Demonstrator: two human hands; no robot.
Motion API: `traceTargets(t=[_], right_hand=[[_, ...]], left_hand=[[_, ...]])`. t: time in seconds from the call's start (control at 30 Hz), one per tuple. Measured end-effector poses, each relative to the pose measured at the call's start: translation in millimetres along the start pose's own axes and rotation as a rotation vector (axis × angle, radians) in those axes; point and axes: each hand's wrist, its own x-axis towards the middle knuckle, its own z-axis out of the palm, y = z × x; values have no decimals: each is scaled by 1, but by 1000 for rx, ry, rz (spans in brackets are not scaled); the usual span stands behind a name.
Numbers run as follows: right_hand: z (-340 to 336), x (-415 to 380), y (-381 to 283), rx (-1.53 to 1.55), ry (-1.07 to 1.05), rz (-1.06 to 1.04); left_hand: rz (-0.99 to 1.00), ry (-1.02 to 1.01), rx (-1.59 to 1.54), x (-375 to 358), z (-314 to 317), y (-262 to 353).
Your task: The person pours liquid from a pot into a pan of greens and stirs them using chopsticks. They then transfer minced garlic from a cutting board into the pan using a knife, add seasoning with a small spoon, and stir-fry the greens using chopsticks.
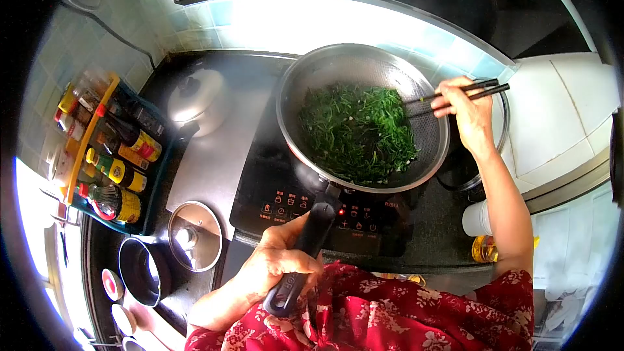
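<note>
A steel wok with a textured inner surface sits on the black induction cooktop. Chopped leafy greens with small pale bits lie spread over its bottom. My left hand is wrapped round the wok's black handle, which points toward me. At the wok's right rim, my right hand grips a pair of black chopsticks. Their lower ends reach into the wok, beside the right edge of the greens.
Left stands a rack of sauce bottles, beside a lidded silver pot. Nearer me are a glass lid and a dark pot. Right are a white cup, an oil bottle and another lid, partly behind my right arm.
</note>
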Motion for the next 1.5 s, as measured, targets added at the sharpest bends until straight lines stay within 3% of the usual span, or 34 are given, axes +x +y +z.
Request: traceTargets(t=[0.1, 0.2, 0.27, 0.43, 0.53, 0.6, 0.67, 0.73, 0.8, 0.97, 1.1, 1.2, 1.27, 1.33, 1.37, 1.47, 1.5], right_hand=[[1, 22, 24, 18, 32, -145], [15, 32, 37, -121, -13, -97], [39, 28, 21, -18, -80, -6], [83, 27, -11, 253, -149, -107], [103, 7, -12, 375, -277, 54], [93, 0, 9, 311, -406, -109], [64, 9, 9, -15, -255, -2], [41, 23, 13, 206, -77, -28], [28, 28, 8, 138, 25, -97], [32, 23, 48, 128, -93, -136], [47, -8, 12, 231, -259, -18], [25, 1, 19, 156, -234, 16], [17, 13, 26, 115, -95, -62], [28, 12, 29, 325, -81, -87], [36, 5, 29, 280, -83, 10], [43, -15, 8, 254, -276, 47], [35, -10, 7, 181, -234, 49]], left_hand=[[-5, 6, 14, 0, 1, 1], [-9, 24, 23, 0, 2, 1], [-11, 30, 26, 0, 3, 1], [-5, 61, 50, -1, 3, -1], [5, 57, 6, -1, 3, -2], [2, 31, 15, -2, 2, 0], [6, 15, 6, -3, 1, -1], [10, -4, 52, -2, -1, 0], [9, 5, 31, -2, 0, 0], [-7, 4, 23, 0, 0, -2], [-3, 27, 24, 0, 0, -2], [3, 24, 17, 0, -1, -2], [3, 29, 27, -1, -1, -2], [6, 34, 37, -1, 0, -1], [8, 31, 40, -1, 1, 0], [1, 27, 54, -1, 2, 1], [7, 31, 54, -1, 2, 0]])
